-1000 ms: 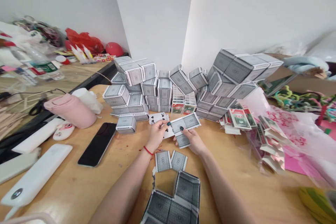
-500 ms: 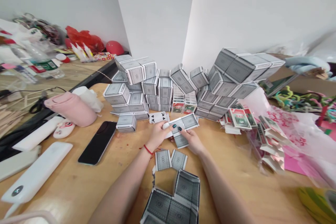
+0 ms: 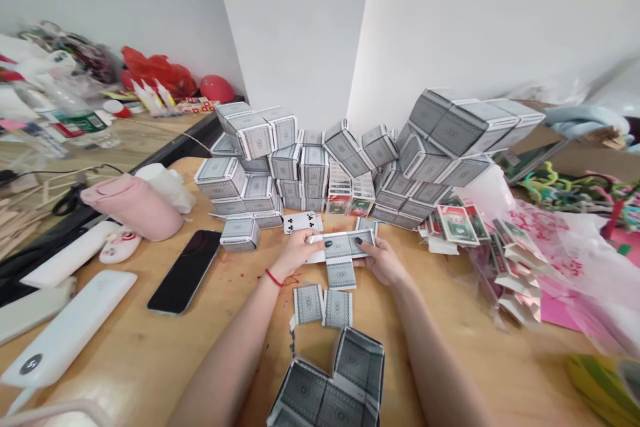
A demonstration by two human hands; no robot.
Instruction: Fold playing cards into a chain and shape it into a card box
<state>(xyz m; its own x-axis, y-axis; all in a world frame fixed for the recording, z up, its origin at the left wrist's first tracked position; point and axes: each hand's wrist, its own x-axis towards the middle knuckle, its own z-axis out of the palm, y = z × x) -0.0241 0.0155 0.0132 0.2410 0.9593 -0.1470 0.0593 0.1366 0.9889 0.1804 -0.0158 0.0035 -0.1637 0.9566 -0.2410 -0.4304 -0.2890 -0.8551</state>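
Between both hands I hold several playing cards (image 3: 341, 247) joined or lapped in a cross-like shape, grey patterned backs up, with one card hanging toward me. My left hand (image 3: 299, 255) pinches the left end, thumb on top. My right hand (image 3: 384, 259) grips the right end the same way; fingers underneath are hidden. Just beyond lies a face-up club card (image 3: 300, 222). Nearer me, two folded cards (image 3: 323, 305) rest face down on the table. At the bottom edge stands a structure of folded-card boxes (image 3: 333, 380).
Stacked card boxes (image 3: 245, 193) rise at the back left, more card boxes (image 3: 440, 140) at the back right. Opened card packs (image 3: 515, 270) lie right. A black phone (image 3: 185, 272), pink pouch (image 3: 135, 207) and white power bank (image 3: 70, 327) are left. Yellow tape (image 3: 600, 387) sits lower right.
The held cards have turned from slanted to nearly level. My right hand has moved outward to their right end, and a card lying behind them now shows.
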